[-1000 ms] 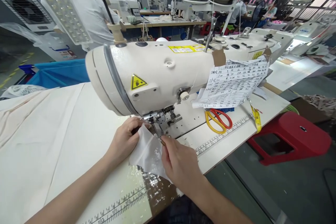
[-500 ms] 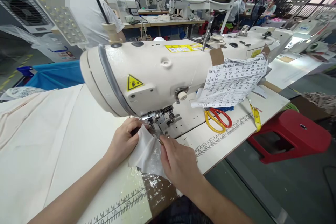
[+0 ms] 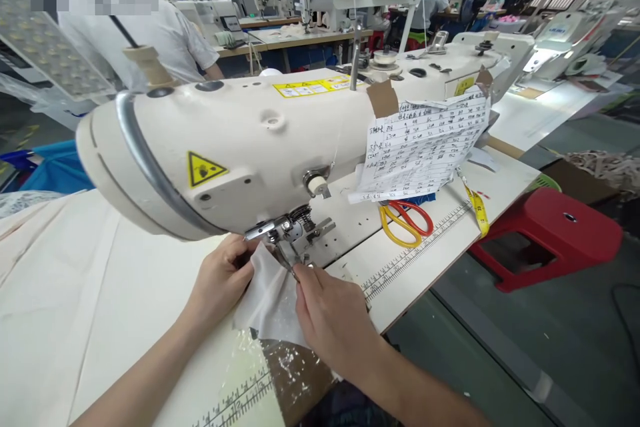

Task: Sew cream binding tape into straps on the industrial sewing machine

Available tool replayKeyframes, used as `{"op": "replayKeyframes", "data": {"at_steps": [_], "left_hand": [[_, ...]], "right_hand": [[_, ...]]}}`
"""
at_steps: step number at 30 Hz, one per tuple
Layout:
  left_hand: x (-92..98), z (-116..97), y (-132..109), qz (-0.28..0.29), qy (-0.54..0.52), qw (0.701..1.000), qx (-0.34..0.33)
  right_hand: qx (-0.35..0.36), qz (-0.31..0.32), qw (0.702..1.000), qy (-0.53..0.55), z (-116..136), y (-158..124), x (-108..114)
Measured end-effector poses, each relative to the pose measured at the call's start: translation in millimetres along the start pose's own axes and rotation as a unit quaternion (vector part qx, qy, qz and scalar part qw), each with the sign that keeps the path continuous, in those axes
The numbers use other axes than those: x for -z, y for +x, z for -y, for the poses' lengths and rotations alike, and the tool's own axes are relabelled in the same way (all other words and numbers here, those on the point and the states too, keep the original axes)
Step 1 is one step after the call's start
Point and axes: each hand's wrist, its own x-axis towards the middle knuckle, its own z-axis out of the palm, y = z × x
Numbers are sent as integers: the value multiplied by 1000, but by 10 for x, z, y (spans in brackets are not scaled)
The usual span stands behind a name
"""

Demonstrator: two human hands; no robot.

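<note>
A white sewing machine [image 3: 240, 147] spans the middle of the view. Under its needle area [image 3: 285, 233] lies a piece of thin white fabric [image 3: 267, 300], which drapes toward me over the table edge. My left hand [image 3: 225, 280] is closed at the fabric's left edge, thumb and fingers pinching it beside the presser foot; the fingertips are partly hidden by the machine head. My right hand [image 3: 335, 320] is closed round a slim metal tool [image 3: 286, 261] that looks like tweezers. Its tip points at the presser foot, and the hand rests over the fabric's right side.
Scissors with yellow and red handles [image 3: 407, 223] lie right of the machine, near a yellow tape measure [image 3: 477, 210]. A handwritten sheet [image 3: 420, 147] hangs from the machine. A red stool [image 3: 550, 233] stands at right. Pale cloth [image 3: 45, 280] covers the table's left. A person [image 3: 140, 33] stands behind.
My view has shifted, so the machine appears larger and further left. Both hands keep their grips near the presser foot. The person behind has shifted a little.
</note>
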Motion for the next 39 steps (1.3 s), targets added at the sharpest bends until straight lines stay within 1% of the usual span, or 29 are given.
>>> {"op": "replayKeyframes", "data": {"at_steps": [3, 7, 15, 18, 23, 25, 27, 30, 32, 34, 37, 39], "left_hand": [[-1, 10, -2, 1, -5, 1000, 14], [0, -15, -4, -4, -3, 1000, 13], [5, -23, -6, 4, -15, 1000, 18], [-4, -13, -8, 5, 4, 1000, -8], [-33, -33, 11, -12, 80, 992, -95], [-38, -47, 17, -13, 100, 989, -106], [-35, -57, 16, -17, 95, 991, -96], [-21, -59, 5, -19, 65, 996, -56], [-11, -56, -4, -18, 55, 998, -33], [-2, -52, -12, -18, 54, 998, -28], [0, -35, -21, -24, 64, 996, -62], [-10, -11, -24, -41, 81, 989, -117]], "right_hand": [[3, -5, 1000, 17, -5, -8, 4], [8, -15, 999, 42, -25, -18, 2], [9, 1, 1000, 19, -14, 12, 19], [9, 1, 1000, 14, -3, 10, 19], [11, -9, 1000, 2, 15, -4, 5], [14, -17, 1000, -5, 14, -9, -9], [17, -23, 1000, -7, 6, -12, -23], [15, -25, 1000, -2, -6, -10, -31], [10, -16, 1000, 3, -8, -3, -23], [6, -2, 1000, 7, -5, 6, -8], [-2, 7, 1000, 8, 5, 16, 5], [-4, 4, 1000, 3, 11, 19, -2]]}}
